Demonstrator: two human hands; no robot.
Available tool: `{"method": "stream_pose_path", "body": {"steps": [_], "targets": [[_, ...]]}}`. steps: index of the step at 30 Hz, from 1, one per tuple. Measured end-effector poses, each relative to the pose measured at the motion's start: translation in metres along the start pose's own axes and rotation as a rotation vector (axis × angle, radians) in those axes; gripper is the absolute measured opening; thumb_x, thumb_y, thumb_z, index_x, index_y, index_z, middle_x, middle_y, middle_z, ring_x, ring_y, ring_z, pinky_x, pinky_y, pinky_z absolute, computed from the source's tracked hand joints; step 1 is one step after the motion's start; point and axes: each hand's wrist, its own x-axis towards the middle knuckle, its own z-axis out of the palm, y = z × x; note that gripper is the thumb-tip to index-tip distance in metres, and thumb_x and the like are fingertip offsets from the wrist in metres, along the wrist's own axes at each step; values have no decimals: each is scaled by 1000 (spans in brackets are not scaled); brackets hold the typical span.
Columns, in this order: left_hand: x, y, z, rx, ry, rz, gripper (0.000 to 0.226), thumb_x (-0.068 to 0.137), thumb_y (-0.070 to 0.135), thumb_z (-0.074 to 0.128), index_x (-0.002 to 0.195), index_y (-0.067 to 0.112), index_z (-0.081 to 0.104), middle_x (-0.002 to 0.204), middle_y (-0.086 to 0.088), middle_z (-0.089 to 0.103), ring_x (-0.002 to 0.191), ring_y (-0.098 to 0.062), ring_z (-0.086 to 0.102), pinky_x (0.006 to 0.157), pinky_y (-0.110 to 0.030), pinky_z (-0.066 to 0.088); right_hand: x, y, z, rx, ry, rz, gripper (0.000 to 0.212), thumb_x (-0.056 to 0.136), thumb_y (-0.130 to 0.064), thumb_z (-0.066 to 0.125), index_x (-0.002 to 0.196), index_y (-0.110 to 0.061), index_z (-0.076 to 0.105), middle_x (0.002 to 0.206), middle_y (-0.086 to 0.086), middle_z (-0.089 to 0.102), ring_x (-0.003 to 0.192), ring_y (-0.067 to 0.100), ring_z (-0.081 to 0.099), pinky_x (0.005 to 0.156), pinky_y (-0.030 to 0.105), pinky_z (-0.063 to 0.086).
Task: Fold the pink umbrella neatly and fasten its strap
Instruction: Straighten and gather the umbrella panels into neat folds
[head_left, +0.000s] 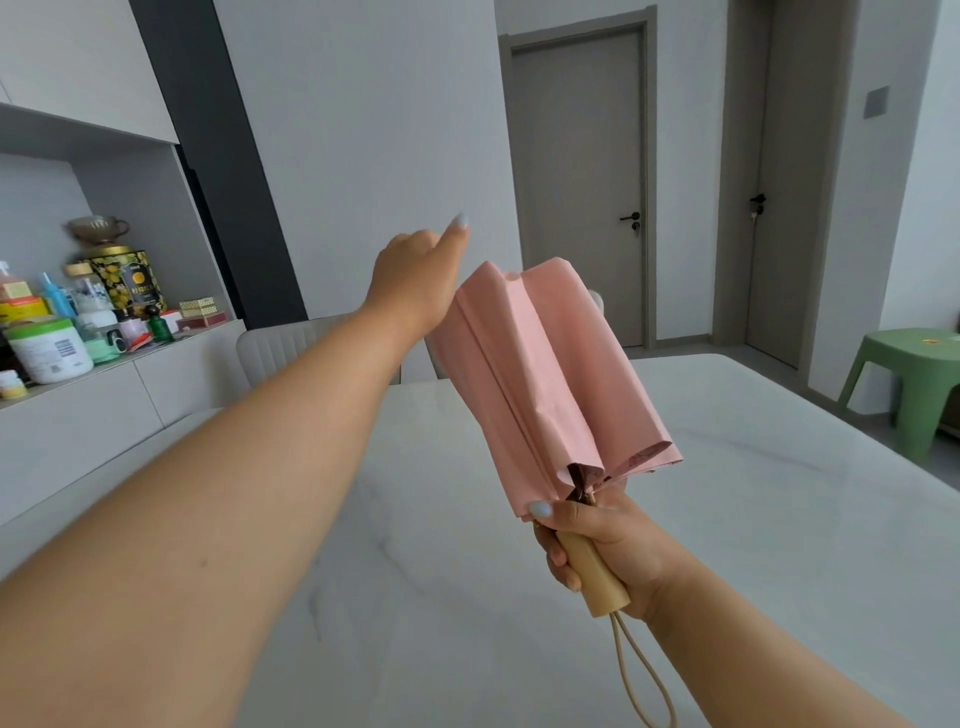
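While the right hand (597, 540) grips the wooden handle (592, 571), the left hand (415, 275), seemingly empty at the pink umbrella's (545, 374) ten o'clock, is mid-pleating; next, wrapping the panels tight.

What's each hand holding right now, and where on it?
The right hand grips the umbrella by its wooden handle, thumb on the canopy's lower edge. The left hand reaches toward the canopy's top and holds nothing.
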Motion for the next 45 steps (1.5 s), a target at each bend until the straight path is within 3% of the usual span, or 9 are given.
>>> {"method": "stream_pose_path", "body": {"steps": [4,7,10,16,21,27,36,41,45], "targets": [[11,6,-5,29,-306,-193,78,79,76,39,123,16,62,127,1,59,118,-19,53,100,-36,35,0,1,-1,-56,-2,-6,32,68,-18,72,89,1,55,54,10,49,35,17,42,41,24,41],[10,14,-10,-168,-447,-182,39,87,58,52,84,22,66,85,7,65,83,-11,56,88,-35,35,2,3,-1,-55,-10,-31,35,63,-20,77,86,0,59,65,13,52,41,18,43,40,25,41],[9,18,-22,-435,-596,-174,42,83,46,56,54,16,56,53,3,53,54,-14,46,67,-34,31,4,4,-1,-17,-17,-61,23,60,-18,78,78,-9,66,76,13,57,49,19,44,39,25,41],[9,22,-27,-67,-456,-92,17,84,35,66,71,24,63,74,6,62,71,-12,51,83,-31,31,5,6,-3,74,-11,-57,24,64,-8,74,84,-6,62,76,11,60,48,17,45,38,24,41],[10,20,-38,-449,-572,-145,22,79,25,59,60,21,50,65,5,54,64,-14,48,82,-40,32,4,6,0,74,-45,-74,13,62,-12,75,73,-13,69,74,7,62,48,16,45,37,23,40],[9,24,-43,-388,-544,-91,19,70,15,60,87,19,67,77,4,63,85,-14,55,91,-37,35,3,6,-1,22,-46,-71,24,59,-16,78,77,-9,65,75,10,58,47,17,45,38,24,41],[10,24,-44,-532,-458,-123,18,85,7,49,95,14,63,68,1,55,66,-11,50,77,-31,36,3,8,-1,-15,-90,-86,22,62,-16,77,79,-9,65,74,8,61,49,17,46,39,24,43],[4,30,-41,-106,-451,-96,9,80,12,63,84,19,67,78,1,54,76,-15,43,73,-29,34,5,10,-2,12,-16,-48,36,59,-14,79,88,-6,61,70,12,55,47,19,44,39,25,42],[10,27,-40,-376,-448,-144,26,66,16,58,90,14,67,73,0,51,68,-13,40,68,-28,34,6,9,-4,18,-15,-72,26,59,-14,78,81,-8,65,71,9,60,47,17,46,38,24,42]]}}
